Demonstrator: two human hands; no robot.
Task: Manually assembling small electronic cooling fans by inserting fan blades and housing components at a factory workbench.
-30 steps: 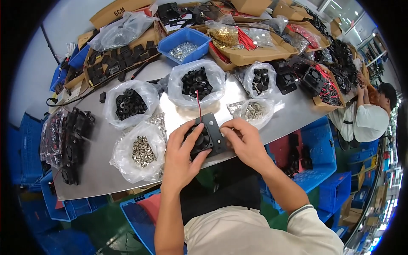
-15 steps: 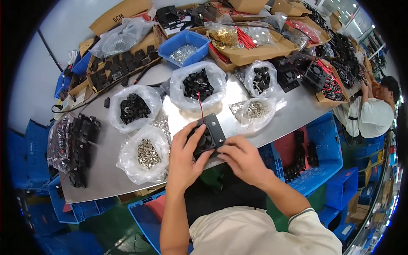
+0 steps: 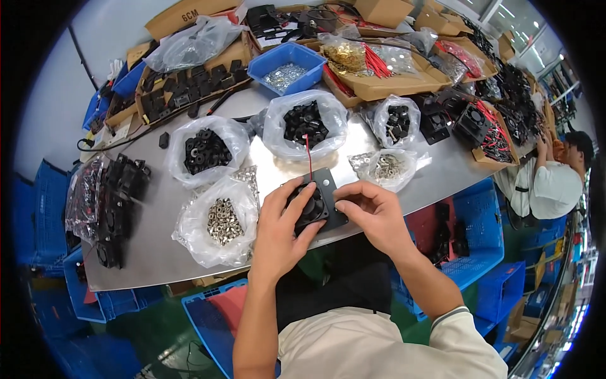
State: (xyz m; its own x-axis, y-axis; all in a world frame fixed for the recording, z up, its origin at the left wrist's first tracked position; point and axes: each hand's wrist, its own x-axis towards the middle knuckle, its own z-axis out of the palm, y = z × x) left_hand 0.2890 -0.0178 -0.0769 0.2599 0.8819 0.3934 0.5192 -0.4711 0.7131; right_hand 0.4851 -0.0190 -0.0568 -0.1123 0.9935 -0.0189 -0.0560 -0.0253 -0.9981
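A small black fan (image 3: 319,206) sits on a black square mounting plate (image 3: 331,191) near the table's front edge. A red wire (image 3: 308,158) runs up from it toward the far side. My left hand (image 3: 281,228) grips the fan from the left, fingers over its top and thumb along its near edge. At the plate's right edge is my right hand (image 3: 374,218), thumb and forefinger pinched together; whatever lies between them is too small to make out. Pale round spots, perhaps screw heads or holes, show on the plate.
Open plastic bags of metal nuts (image 3: 224,222), black washers (image 3: 206,151), black parts (image 3: 306,124) and small metal pieces (image 3: 387,168) surround the work. A blue bin (image 3: 287,67) stands behind. Assembled fans (image 3: 120,189) lie left. A blue crate (image 3: 473,234) sits below right. Another person (image 3: 555,183) works far right.
My right hand has moved up along the plate's right edge, from its near corner, with the fingertips now pinched. My left hand keeps its hold on the fan. The whole view has shifted slightly.
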